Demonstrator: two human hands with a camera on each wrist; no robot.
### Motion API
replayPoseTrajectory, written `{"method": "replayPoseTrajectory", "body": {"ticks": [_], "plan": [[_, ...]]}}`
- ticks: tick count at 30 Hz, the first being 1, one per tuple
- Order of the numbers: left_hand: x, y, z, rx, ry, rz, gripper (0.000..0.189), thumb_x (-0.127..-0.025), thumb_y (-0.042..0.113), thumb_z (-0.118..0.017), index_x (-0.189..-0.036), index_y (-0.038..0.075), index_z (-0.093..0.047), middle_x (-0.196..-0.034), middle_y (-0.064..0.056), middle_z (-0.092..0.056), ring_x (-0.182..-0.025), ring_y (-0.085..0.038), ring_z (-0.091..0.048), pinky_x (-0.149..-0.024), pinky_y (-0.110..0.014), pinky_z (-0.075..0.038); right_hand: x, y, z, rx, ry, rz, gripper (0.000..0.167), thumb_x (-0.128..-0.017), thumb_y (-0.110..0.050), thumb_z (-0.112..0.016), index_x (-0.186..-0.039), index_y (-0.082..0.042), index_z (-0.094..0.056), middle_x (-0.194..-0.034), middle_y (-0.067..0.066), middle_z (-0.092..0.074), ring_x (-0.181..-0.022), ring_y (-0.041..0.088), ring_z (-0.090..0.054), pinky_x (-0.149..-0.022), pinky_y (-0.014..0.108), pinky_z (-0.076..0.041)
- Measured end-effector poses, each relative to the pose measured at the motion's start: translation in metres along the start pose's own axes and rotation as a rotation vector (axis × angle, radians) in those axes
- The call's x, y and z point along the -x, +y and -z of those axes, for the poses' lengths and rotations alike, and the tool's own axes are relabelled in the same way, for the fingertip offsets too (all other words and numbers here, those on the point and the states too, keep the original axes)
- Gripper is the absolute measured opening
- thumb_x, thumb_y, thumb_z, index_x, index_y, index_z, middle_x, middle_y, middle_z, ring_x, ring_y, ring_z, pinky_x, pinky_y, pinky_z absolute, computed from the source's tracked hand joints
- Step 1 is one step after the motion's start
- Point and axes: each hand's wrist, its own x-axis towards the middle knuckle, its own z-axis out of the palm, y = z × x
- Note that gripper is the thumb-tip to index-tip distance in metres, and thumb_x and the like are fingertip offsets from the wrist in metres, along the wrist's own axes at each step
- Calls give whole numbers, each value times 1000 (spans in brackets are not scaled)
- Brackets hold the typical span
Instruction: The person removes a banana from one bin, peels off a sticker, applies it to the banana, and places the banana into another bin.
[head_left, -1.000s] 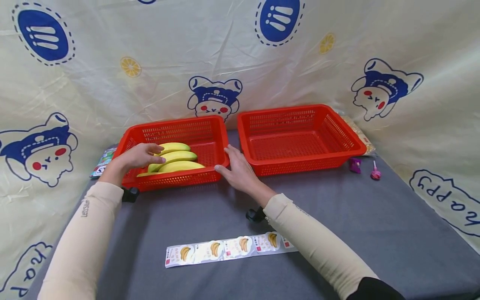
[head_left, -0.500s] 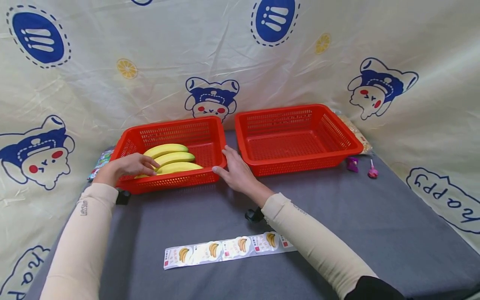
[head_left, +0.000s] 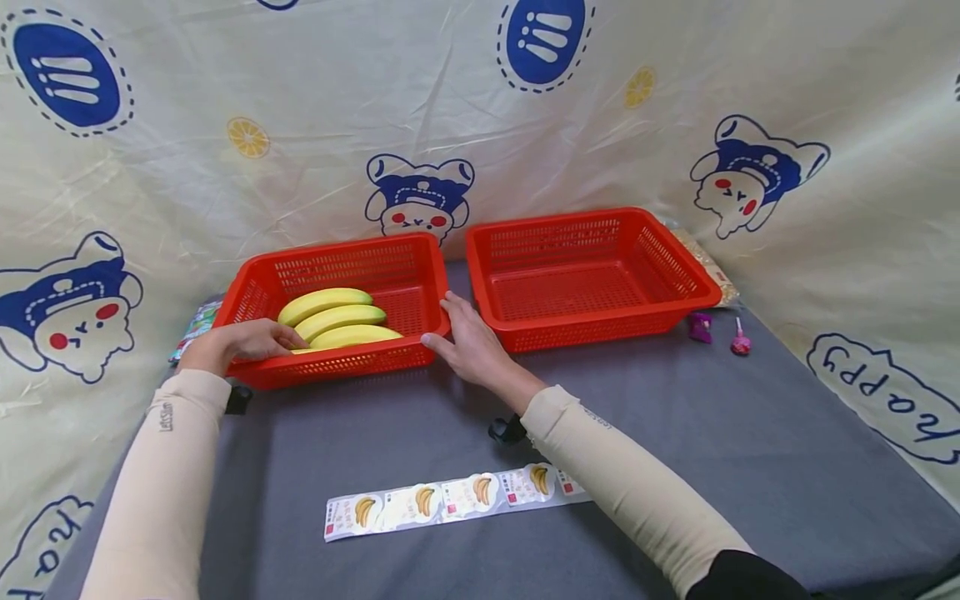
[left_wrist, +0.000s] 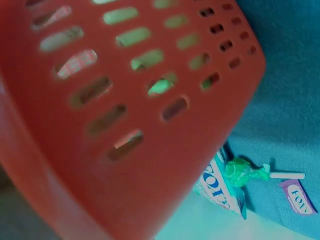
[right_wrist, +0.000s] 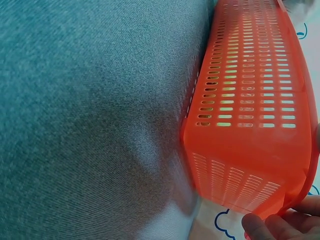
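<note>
Several yellow bananas (head_left: 341,317) lie side by side in the left red plastic basket (head_left: 360,365). My left hand (head_left: 243,340) reaches over the basket's front left corner, fingers inside by the bananas' left ends. Its fingertips are partly hidden, so whether they hold anything is unclear. At the same basket's front right corner, my right hand (head_left: 476,346) holds the rim, thumb in front and fingers along the right side. In the right wrist view, fingers (right_wrist: 272,227) touch the basket's corner. The left wrist view shows mostly the basket's outer wall (left_wrist: 150,125) up close.
A second red basket (head_left: 600,329) stands to the right. A strip of banana labels (head_left: 420,504) lies on the grey tablecloth in front. Purple candy (head_left: 700,327) and a pink lollipop (head_left: 741,340) are at right. Near the left basket lie a snack packet (left_wrist: 220,187) and a green-wrapped lollipop (left_wrist: 240,171).
My left hand has drawn back from over the bananas, leftward and down to the basket's front left corner. The right hand keeps its place. The head view has turned slightly.
</note>
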Motion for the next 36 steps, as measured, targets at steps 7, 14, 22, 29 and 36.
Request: {"method": "replayPoseTrajectory", "body": {"ticks": [7, 14, 22, 29, 36], "plan": [[-2, -4, -2, -60, 21, 5, 59, -89, 33, -59, -137, 2, -44, -131, -26, -45, -117, -38, -36, -91, -38, -47, 0, -1, 0, 10, 2, -3, 76, -86, -39, -65, -148, -14, -28, -157, 0, -22, -142, 22, -29, -110, 39, -34], [-6, -5, -7, -136, 148, 9, 69, -91, 47, -53, -140, 1, -39, -133, -26, -43, -118, -41, -36, -96, -51, -41, 0, 0, 0, 14, -9, -7, 76, -86, -39, -65, -148, -14, -27, -157, 0, -21, -142, 22, -28, -110, 41, -33], [-12, 2, -11, -105, 149, 56, 74, -96, 51, -37, -144, -4, -26, -132, -28, -39, -118, -41, -36, -100, -54, -36, -1, 2, -1, 16, -6, -12, 77, -86, -42, -64, -148, -16, -27, -158, -1, -20, -143, 21, -28, -110, 40, -33], [-15, 3, -12, -126, 120, 46, 78, -87, 49, -57, -140, -1, -32, -132, -27, -40, -118, -41, -36, -100, -54, -36, 1, 2, -2, 14, 1, -14, 78, -85, -42, -65, -149, -17, -27, -158, -2, -21, -143, 21, -28, -109, 41, -34], [-18, 2, -11, -121, 196, -57, 59, -87, 28, -63, -130, -1, -36, -117, -25, -46, -108, -37, -41, -95, -49, -38, -1, 2, -2, 18, -2, -4, 78, -85, -41, -64, -148, -16, -27, -158, -2, -19, -143, 21, -27, -110, 41, -33]]}}
